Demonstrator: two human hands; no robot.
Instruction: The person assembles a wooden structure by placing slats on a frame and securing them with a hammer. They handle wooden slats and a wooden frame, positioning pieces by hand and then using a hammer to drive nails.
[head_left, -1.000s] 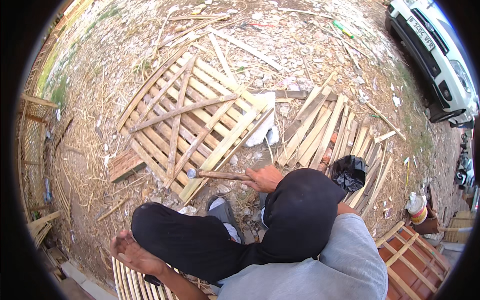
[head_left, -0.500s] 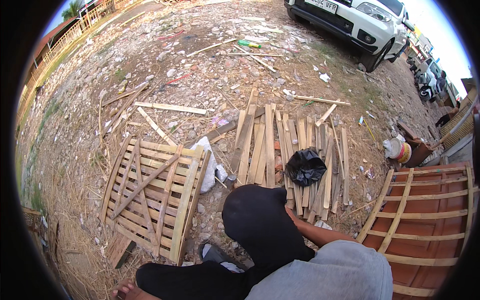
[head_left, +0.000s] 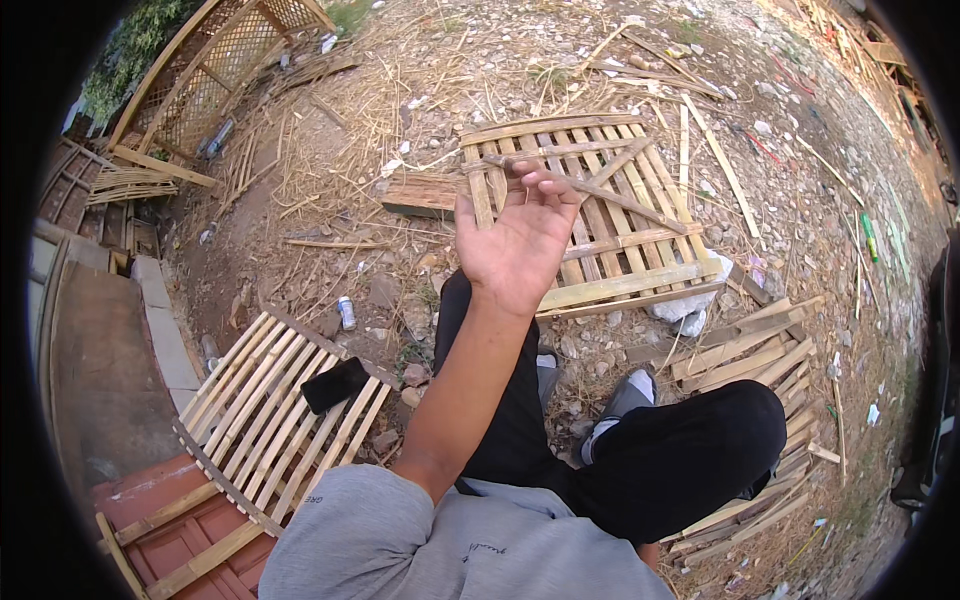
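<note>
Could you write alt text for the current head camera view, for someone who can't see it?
An open, empty left hand shows its palm to the camera, in front of a slatted wooden panel on stony ground. A black phone lies on another slatted panel at left, and loose wooden slats lie at right. The right hand is out of sight.

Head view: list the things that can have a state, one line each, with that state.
Left hand, open, palm toward the camera, holding nothing.
Right hand, hidden; state cannot be told.
Large slatted panel, assembled, with diagonal bracing.
Small slatted panel, assembled, bearing the phone.
Black phone, lying on the small panel, upper face dark.
Wooden strips, loose, unassembled, on the ground.
Green bottle, lying on its side.
</note>
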